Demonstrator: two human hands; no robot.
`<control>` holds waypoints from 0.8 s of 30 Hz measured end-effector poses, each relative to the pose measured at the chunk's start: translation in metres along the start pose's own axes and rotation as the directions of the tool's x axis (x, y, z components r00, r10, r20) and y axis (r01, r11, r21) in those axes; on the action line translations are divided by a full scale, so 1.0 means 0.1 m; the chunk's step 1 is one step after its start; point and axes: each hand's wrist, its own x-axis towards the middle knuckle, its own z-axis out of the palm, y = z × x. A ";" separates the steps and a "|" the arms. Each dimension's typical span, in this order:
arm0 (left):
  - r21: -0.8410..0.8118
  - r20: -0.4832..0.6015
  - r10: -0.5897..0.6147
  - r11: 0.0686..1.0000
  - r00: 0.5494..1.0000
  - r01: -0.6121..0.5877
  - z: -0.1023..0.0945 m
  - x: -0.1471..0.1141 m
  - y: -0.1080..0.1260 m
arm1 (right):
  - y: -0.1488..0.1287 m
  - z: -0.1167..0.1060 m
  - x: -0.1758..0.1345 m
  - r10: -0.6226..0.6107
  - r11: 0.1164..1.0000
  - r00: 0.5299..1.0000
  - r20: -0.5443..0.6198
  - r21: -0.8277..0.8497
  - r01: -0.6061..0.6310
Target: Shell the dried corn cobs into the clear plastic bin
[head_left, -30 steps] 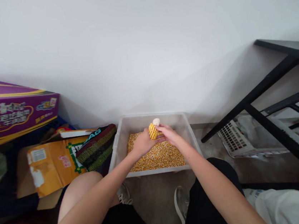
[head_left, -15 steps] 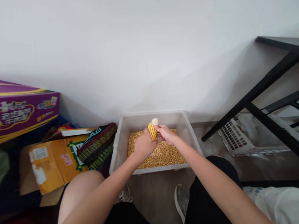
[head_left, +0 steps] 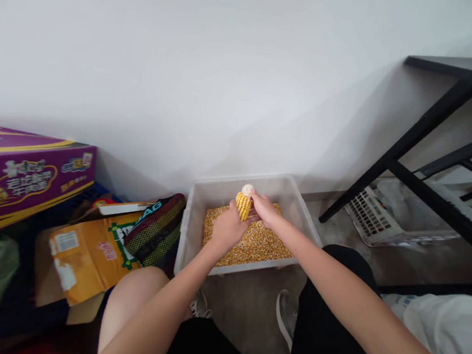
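Observation:
A corn cob is held above the plastic bin, its pale, bare end pointing up and yellow kernels covering the part below. My left hand is wrapped round its lower left side. With the thumb near the bare end, my right hand grips the cob from the right; some of its fingers are hidden behind it. Loose corn kernels cover the bottom of the translucent bin.
A purple carton, an orange packet and a dark mesh bag lie to the left. On the right stand a black-framed table and a white basket. A white sack sits at lower right.
The cob has shifted and turned slightly, and my right thumb now presses closer to its bare end. My left hand keeps its hold.

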 end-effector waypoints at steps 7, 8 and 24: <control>-0.106 0.033 -0.015 0.994 0.999 0.019 0.00 0.08 -0.06 | -0.02 -0.10 -0.01 0.001 0.997 0.986 0.169 -0.074 0.011; -0.107 0.041 -0.016 0.994 0.999 0.020 0.01 0.08 -0.06 | -0.01 -0.11 0.00 0.003 0.997 0.985 0.175 -0.081 0.011; -0.614 0.125 -0.005 0.785 0.992 0.081 0.10 0.19 -0.11 | -0.02 -0.34 0.01 0.037 0.997 0.993 -0.111 -0.064 -0.045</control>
